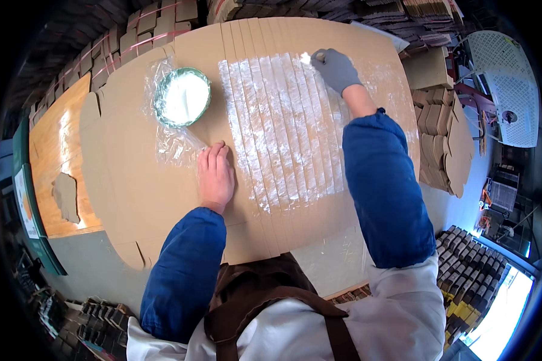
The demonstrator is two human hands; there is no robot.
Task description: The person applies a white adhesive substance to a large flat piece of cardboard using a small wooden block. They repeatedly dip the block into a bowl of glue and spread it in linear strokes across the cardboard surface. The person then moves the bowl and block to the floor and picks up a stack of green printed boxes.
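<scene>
Fanned in overlapping strips, several cardboard sheets (283, 234) lie before me, their stepped edges smeared with a white paste (277, 126). My right hand (338, 69), in a grey glove, is closed at the far end of the pasted strips. At its fingertips shows a small white lump (306, 58); its kind cannot be made out. Bare and lying flat, my left hand (216, 174) rests on the cardboard left of the strips, fingers stretched out. Beyond it stands a round green-rimmed bowl (158, 103) of white paste, on crumpled clear plastic film (176, 147).
A wooden board (45, 180) with a torn cardboard scrap (65, 197) lies at the left. Cardboard stacks (436, 132) stand at the right, more bundles (162, 27) at the back. A white perforated plastic chair (506, 90) is at the far right.
</scene>
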